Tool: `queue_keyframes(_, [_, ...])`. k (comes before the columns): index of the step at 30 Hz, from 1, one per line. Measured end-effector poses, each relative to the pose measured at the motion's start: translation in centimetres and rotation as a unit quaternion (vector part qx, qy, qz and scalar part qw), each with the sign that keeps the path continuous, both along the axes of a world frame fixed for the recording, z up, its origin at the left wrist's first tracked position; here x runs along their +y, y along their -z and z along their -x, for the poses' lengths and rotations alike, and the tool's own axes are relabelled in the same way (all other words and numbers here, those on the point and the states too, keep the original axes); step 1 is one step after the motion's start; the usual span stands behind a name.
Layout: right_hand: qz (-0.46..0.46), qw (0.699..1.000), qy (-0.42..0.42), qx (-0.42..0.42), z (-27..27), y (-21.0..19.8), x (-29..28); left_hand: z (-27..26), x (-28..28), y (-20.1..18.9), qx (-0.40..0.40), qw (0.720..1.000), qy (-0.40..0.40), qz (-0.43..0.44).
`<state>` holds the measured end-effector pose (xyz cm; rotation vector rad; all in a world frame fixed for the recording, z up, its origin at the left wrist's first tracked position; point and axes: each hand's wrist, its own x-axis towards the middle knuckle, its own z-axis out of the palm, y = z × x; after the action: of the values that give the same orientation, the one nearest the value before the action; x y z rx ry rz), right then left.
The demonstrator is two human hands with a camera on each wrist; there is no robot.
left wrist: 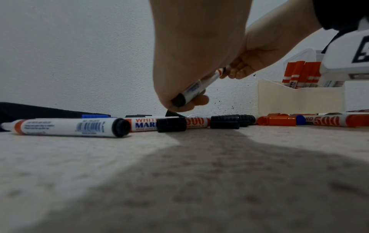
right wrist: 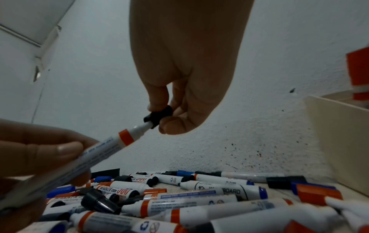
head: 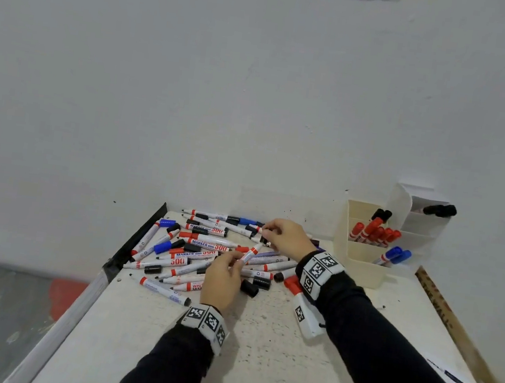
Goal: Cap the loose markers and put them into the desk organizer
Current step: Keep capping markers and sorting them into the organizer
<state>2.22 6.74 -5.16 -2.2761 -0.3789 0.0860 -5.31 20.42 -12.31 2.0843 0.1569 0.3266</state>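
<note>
2 hands (head: pixel 223 278) are in view. 1 desk organizer (head: pixel 360 262) stands on 1 table (head: pixel 257 351). In it stand about 6 red-capped markers (head: pixel 378 232), 2 blue-capped markers (head: pixel 396 255) and, as far as the blur allows, 3 black-capped markers (head: pixel 382 214). Roughly 25 loose markers (head: pixel 207 240) lie heaped, with at least 3 loose black caps (head: pixel 249 288).

Black cap (right wrist: pixel 158 116) — red-banded white marker (right wrist: pixel 111 145)

Marker pile (head: pixel 206 249) lay mid-frame on the table (head: pixel 257 351) against the wall (head: pixel 194 88) — desk organizer (head: pixel 360 258) sat right of it, markers inside; both hands met over the pile's right part.
</note>
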Motion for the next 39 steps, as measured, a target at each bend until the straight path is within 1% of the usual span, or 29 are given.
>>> queue_keyframes(2, [-0.006,1.000,0.013,0.004,0.0,0.3,-0.2,0.0,-0.1,0.0,0.005,1.000,0.014,0.008])
queue_keyframes(5, [-0.056,0.998,0.014,0.035,0.2,0.7,-0.3,0.0,-0.2,0.1,0.010,0.999,0.022,0.022])
queue_keyframes(7, [-0.087,0.995,0.031,0.049,0.4,0.8,-0.3,-0.1,-0.2,0.2,0.008,0.999,0.021,0.031])
queue_keyframes(9, [-0.095,0.993,0.037,0.052,0.6,0.8,-0.4,-0.1,-0.3,0.2,0.003,0.999,0.026,0.040])
queue_keyframes(12, [-0.047,0.998,0.027,0.041,0.9,0.8,-0.6,0.2,-0.4,-0.1,-0.002,0.998,0.042,0.056])
queue_keyframes(15, [-0.005,0.998,0.053,0.022,0.7,0.8,-0.7,0.6,-0.5,-0.3,-0.012,0.995,0.068,0.069])
queue_keyframes(18, [0.018,0.997,0.073,0.019,0.6,0.6,-0.8,1.0,-0.9,-0.7,0.023,0.988,0.106,0.105])
queue_keyframes(21, [0.053,0.995,0.080,0.026,0.8,0.6,-0.6,1.4,-1.2,-0.9,0.062,0.978,0.164,0.117])
queue_keyframes(24, [0.086,0.992,0.089,0.040,0.9,0.9,-0.4,1.4,-1.5,-1.2,0.091,0.961,0.189,0.179])
queue_keyframes(26, [0.091,0.990,0.094,0.049,1.0,1.1,-0.3,1.4,-1.5,-1.3,0.092,0.963,0.176,0.184])
queue_keyframes(28, [0.084,0.990,0.095,0.053,1.1,1.3,-0.3,1.1,-1.3,-0.9,0.081,0.970,0.160,0.162])
queue_keyframes(31, [0.084,0.991,0.091,0.060,1.4,1.4,0.1,1.3,-1.4,-0.8,0.060,0.974,0.164,0.142])
queue_keyframes(35, [0.067,0.992,0.094,0.052,1.7,1.5,0.8,1.4,-1.5,-1.0,0.033,0.987,0.107,0.118])
queue_keyframes(39, [0.050,0.992,0.097,0.057,1.8,1.7,1.1,1.2,-1.3,-0.9,0.024,0.981,0.101,0.163])
